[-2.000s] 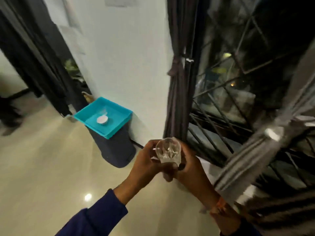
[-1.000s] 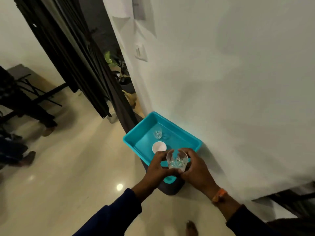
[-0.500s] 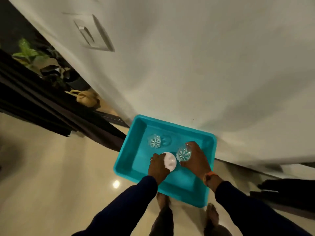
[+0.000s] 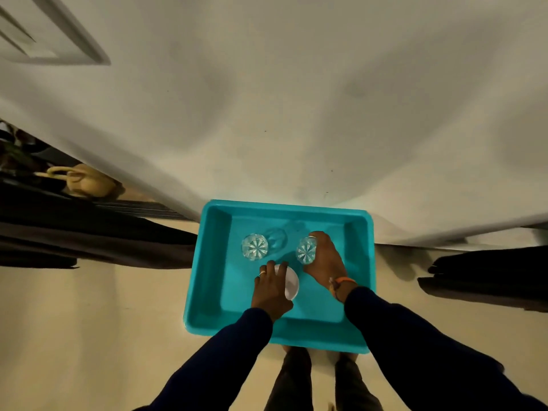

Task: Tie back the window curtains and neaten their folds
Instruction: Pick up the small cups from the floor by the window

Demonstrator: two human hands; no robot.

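I look straight down at a turquoise tray (image 4: 360,262) set against a white wall. My right hand (image 4: 324,258) grips a cut-glass tumbler (image 4: 305,251) that stands in the tray. My left hand (image 4: 271,287) holds a small white bowl (image 4: 292,284) in the tray, fingers curled over its rim. A second cut-glass tumbler (image 4: 254,246) stands alone to the left. Dark curtain fabric (image 4: 89,241) lies along the floor at the left, and another dark curtain end (image 4: 486,277) shows at the right.
The white wall (image 4: 281,114) fills the upper frame, with a switch plate (image 4: 44,40) at top left. A tan jug (image 4: 86,180) and a plant sit behind the left curtain. My legs and feet (image 4: 311,378) stand on cream floor just below the tray.
I turned from the window with the tumbler in both hands, bent over the tray and set the glass down in it. My left hand moved onto the white bowl.
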